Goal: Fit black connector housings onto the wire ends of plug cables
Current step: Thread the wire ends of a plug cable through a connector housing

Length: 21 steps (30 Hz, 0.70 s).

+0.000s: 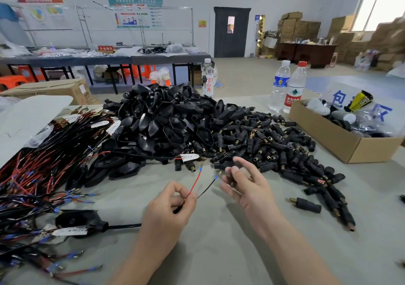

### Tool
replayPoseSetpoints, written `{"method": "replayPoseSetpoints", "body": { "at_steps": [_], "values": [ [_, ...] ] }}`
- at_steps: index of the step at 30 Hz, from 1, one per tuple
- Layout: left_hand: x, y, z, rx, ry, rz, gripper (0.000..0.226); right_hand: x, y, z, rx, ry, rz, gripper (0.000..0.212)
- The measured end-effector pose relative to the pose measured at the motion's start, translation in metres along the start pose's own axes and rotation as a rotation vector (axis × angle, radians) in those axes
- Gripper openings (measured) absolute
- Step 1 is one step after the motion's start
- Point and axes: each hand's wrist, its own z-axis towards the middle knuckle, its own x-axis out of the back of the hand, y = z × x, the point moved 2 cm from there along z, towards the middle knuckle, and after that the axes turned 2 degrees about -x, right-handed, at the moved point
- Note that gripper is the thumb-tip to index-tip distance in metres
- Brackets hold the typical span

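Two light, floppy leads, red wire (196, 182) and black wire (207, 187), pinched by left hand (167, 209); probably better gripped nearer the tips; right hand (247, 188) half-curled, hold unclear.

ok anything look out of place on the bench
Only mildly: one black connector lies alone on the table, apart from the connector pile, right of the right hand. Nothing looks spilled or broken.
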Motion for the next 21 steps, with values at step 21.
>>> {"method": "replayPoseSetpoints", "body": {
  "at_steps": [21],
  "values": [
    [0.000, -0.003, 0.000, -0.079, -0.063, 0.143, 0.023, 0.009, 0.005, 0.000, 0.517, -0.147, -1.071, 0.053]
  ]
}}
